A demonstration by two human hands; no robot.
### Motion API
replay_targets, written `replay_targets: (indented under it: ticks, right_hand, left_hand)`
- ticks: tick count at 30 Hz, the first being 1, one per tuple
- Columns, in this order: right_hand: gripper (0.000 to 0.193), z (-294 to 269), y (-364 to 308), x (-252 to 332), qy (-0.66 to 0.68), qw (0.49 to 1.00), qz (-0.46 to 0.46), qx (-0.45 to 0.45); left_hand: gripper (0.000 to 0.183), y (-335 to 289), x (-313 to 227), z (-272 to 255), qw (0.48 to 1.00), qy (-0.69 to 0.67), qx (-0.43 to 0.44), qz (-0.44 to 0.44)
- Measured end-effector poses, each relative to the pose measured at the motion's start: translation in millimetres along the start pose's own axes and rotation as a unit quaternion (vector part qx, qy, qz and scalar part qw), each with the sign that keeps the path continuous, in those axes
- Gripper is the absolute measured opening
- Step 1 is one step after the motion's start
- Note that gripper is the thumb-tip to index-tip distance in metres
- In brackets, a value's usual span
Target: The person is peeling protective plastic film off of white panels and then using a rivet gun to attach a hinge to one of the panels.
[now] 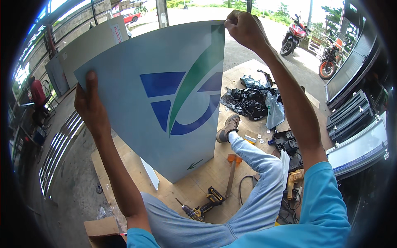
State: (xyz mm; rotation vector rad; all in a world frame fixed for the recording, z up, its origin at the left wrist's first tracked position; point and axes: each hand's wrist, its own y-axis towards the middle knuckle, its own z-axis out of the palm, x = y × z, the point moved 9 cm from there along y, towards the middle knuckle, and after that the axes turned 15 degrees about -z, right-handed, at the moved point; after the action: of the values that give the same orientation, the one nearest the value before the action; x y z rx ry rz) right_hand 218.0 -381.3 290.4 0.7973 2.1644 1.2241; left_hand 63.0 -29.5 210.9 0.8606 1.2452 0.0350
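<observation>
We sit with our legs spread and hold upright before us a large pale grey sheet panel (136, 111), flat and smooth, marked with a blue and green emblem (182, 95). Its lower edge appears to rest on the tan wooden board (194, 186) between our legs, so the board probably bears much of the weight while our hands mainly keep the panel from tipping.

Our left hand (89, 103) is partly closed on the upper left corner, thumb flat on the near face and fingers mostly hidden behind the edge, a grip that seems suited to something thin. Our right hand (244, 28), higher up, is curled tightly over the upper right corner. Gripping two corners set so wide apart likely steadies the broad face against twisting.

Near our lap a yellow and black cordless drill (202, 206) lies on its side, its bit pointing left. Just beyond it lies a mallet with an orange head and a wooden handle (230, 180). Both lie within easy reach, clear of our hands. Crumpled black plastic sheeting (248, 102) lies farther off, past our brown shoe (228, 128), perhaps pushed there to leave working room.
</observation>
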Motion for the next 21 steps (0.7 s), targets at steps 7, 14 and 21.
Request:
replay_targets:
  ticks: [7,14,21]
  right_hand:
    - [0.02,7.0,-8.1,15.1,-0.112,0.993,-0.025,-0.028]
    - [0.015,3.5,-21.8,26.4,-0.087,0.985,-0.063,-0.138]
    - [0.032,-2.7,-46.4,13.4,0.078,0.959,0.009,-0.271]
  left_hand:
    - [0.078,1.0,0.7,-0.4,1.0,0.02,-0.005,0.012]
    - [0.077,5.2,2.7,-0.6,0.999,0.023,-0.013,0.019]
    - [0.079,4.3,4.0,0.5,1.0,0.021,-0.005,0.009]
